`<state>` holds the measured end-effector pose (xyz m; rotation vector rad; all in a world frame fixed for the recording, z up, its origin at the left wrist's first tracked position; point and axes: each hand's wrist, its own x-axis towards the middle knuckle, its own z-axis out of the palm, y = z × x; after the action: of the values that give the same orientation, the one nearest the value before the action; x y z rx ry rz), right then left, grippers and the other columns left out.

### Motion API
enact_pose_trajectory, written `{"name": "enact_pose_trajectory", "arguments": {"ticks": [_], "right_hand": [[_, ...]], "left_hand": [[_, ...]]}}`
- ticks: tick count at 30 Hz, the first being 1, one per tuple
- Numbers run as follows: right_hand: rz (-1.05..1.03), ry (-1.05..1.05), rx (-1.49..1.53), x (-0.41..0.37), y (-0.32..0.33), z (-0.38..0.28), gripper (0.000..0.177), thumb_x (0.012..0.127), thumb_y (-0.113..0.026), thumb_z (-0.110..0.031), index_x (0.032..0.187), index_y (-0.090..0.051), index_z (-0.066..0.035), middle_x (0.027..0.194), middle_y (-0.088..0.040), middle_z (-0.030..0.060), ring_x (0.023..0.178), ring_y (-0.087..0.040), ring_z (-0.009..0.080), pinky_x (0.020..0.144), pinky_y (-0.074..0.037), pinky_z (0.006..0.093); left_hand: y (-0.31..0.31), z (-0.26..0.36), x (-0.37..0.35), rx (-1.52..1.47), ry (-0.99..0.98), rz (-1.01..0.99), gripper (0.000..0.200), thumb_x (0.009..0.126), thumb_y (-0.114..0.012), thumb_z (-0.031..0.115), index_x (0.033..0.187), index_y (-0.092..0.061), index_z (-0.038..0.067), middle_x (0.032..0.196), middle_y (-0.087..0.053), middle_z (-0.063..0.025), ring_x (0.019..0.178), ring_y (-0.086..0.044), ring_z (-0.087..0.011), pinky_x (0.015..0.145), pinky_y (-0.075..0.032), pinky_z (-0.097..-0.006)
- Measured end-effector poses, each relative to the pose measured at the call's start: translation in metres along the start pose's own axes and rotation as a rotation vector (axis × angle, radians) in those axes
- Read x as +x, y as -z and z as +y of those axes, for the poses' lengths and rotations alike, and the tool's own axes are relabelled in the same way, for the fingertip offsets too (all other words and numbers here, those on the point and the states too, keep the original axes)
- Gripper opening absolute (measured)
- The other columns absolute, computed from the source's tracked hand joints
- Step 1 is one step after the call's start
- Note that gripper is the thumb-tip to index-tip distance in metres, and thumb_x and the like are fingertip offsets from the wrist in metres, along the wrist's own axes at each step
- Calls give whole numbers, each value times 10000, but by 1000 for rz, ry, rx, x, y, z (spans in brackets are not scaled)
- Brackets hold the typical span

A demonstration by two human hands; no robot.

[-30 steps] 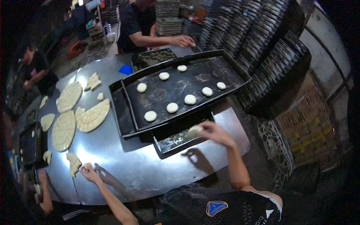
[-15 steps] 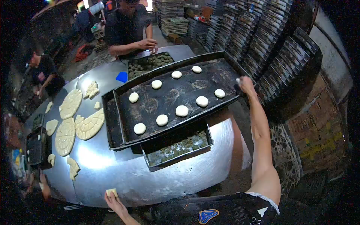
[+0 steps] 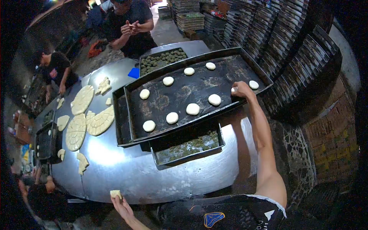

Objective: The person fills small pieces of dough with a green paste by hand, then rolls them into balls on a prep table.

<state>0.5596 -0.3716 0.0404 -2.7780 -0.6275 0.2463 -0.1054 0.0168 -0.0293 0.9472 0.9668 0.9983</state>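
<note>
My right hand [image 3: 240, 89] reaches over the near rim of a large black baking tray [image 3: 180, 90]. Its fingers are bent down and partly cover one flat white dough round [image 3: 232, 89]. Another round [image 3: 253, 84] lies free just right of the hand, in the tray's right corner. Several more rounds [image 3: 193, 109] sit in two rows across the tray. My left hand [image 3: 122, 205] is at the near edge of the metal table [image 3: 126, 172], shut on a small wedge of pale dough [image 3: 115, 194].
A tin of greenish filling balls [image 3: 189, 147] pokes out under the big tray; a second tin [image 3: 163, 59] stands behind. Scored dough discs [image 3: 97, 122] lie at the left. One person [image 3: 132, 27] stands across the table, another [image 3: 57, 69] at the left. Stacked trays [image 3: 295, 57] fill the right.
My right hand set a dough round in the tray's right corner, let go and drew back left. The left hand stayed at the table's near edge with its wedge.
</note>
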Motion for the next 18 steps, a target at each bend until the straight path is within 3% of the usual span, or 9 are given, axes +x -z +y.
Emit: {"name": "enact_pose_trajectory", "arguments": {"ticks": [2, 4, 8, 12, 13, 15, 16, 17, 18], "right_hand": [[-30, 6, 17, -5, 2, -6, 517, 658, -774, -333, 1088, -664, -67, 1125, -607, 213, 1004, -584, 399, 870, -481, 433], [157, -20, -285, -28, 9, -47, 548, 707, -749, -390, 1145, -647, -77, 1148, -601, 210, 1029, -568, 394, 935, -441, 445], [91, 447, 23, -36, -30, -104, 557, 705, -741, -384, 1179, -630, -112, 1126, -583, 237, 1007, -569, 405, 939, -451, 451], [116, 234, -92, -23, -31, -111, 468, 666, -767, -261, 1095, -651, -117, 1081, -589, 226, 1040, -569, 395, 904, -473, 455], [143, 322, -98, -11, -40, -95, 448, 679, -769, -269, 1093, -657, -136, 1086, -591, 219, 1026, -578, 392, 893, -478, 452], [-73, 256, -138, -16, -31, -102, 430, 713, -752, -351, 1050, -662, -99, 1116, -620, 189, 1003, -600, 363, 902, -467, 454], [41, 257, -302, -25, -34, -112, 457, 712, -759, -360, 1067, -657, -92, 1144, -606, 172, 1010, -576, 356, 915, -460, 448], [374, 305, -237, -59, -35, -140, 434, 738, -750, -331, 1070, -648, -70, 1137, -592, 151, 1039, -535, 350, 924, -444, 452], [462, 357, -5, -85, -32, -168, 380, 779, -720, -282, 1065, -638, -46, 1121, -581, 143, 1093, -485, 360, 936, -425, 445]], "left_hand": [[22, -27, 15, 67, -61, -36, 436, 934, -585, 172, 1319, -433, 38, 1096, -537, -58, 956, -530, -149, 795, -450, -277], [19, -31, 15, 126, -119, -60, 442, 933, -584, 164, 1327, -428, 38, 1109, -535, -60, 970, -530, -155, 819, -450, -282], [-67, -10, 3, -46, 130, -225, 503, 900, -598, 74, 1355, -396, -7, 1175, -527, -99, 1048, -538, -193, 947, -444, -311], [-108, 8, -10, -22, 130, -295, 543, 876, -609, 38, 1365, -381, -29, 1206, -526, -127, 1070, -552, -215, 969, -450, -321], [-111, 9, -13, 3, 116, -342, 542, 872, -608, 28, 1363, -385, -32, 1216, -526, -137, 1078, -555, -221, 966, -457, -322], [-112, 12, -21, 3, 130, -394, 539, 865, -607, 7, 1358, -395, -38, 1227, -530, -149, 1091, -555, -225, 966, -462, -324], [-117, 10, -21, -29, 150, -417, 536, 862, -608, -4, 1354, -401, -41, 1227, -532, -151, 1097, -552, -223, 969, -461, -326], [-122, 8, -22, -28, 165, -452, 536, 859, -616, -6, 1351, -407, -42, 1237, -528, -153, 1103, -550, -221, 969, -462, -322], [-129, 3, -22, -30, 190, -505, 536, 856, -624, -8, 1347, -413, -42, 1247, -523, -155, 1108, -548, -219, 968, -462, -318]]}}
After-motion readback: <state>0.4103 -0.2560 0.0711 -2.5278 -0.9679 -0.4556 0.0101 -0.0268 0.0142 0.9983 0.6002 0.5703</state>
